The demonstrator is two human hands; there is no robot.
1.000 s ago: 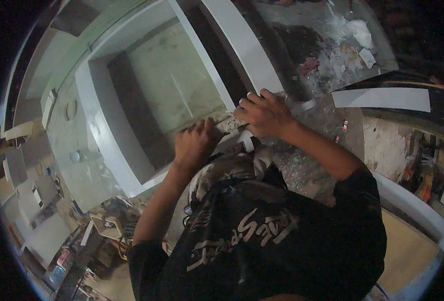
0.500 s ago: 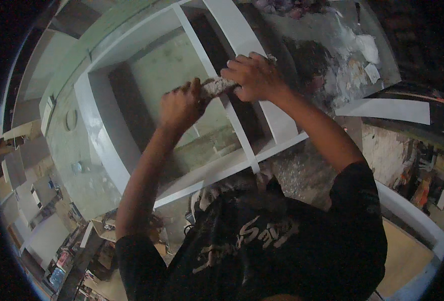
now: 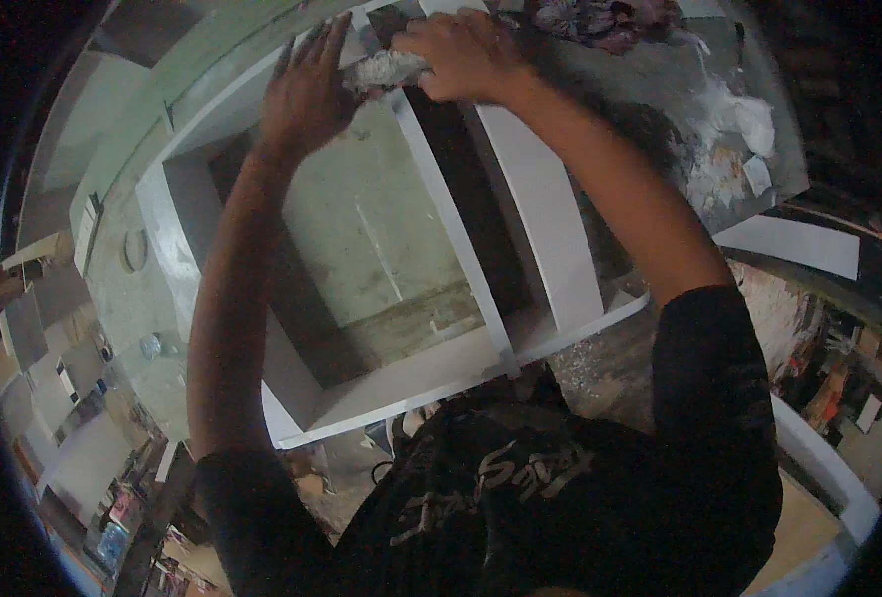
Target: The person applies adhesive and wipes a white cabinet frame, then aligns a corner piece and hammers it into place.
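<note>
My right hand (image 3: 466, 55) is closed on a whitish, crumpled rag (image 3: 386, 68) above the far side of a white open cabinet frame (image 3: 451, 219). Beside the rag's left end is my left hand (image 3: 306, 95), its fingers stretched out and pointing away from me. Whether its thumb side still touches the rag is hard to tell. Lying on its back below my arms, the frame has a long divider between a wide greenish-bottomed opening and a narrow dark one. A broad white board (image 3: 540, 199) borders the narrow opening.
A white powdery heap (image 3: 739, 119) and a dark reddish bundle (image 3: 600, 20) lie at the far right. Further right is a loose white strip (image 3: 794, 244). Pale boxes and panels (image 3: 83, 458) crowd the left. A tan board (image 3: 809, 517) lies near my right side.
Both hands have moved farther from me and to the left, the rag along with them. My left hand's fingers, curled round the rag before, are now straightened.
</note>
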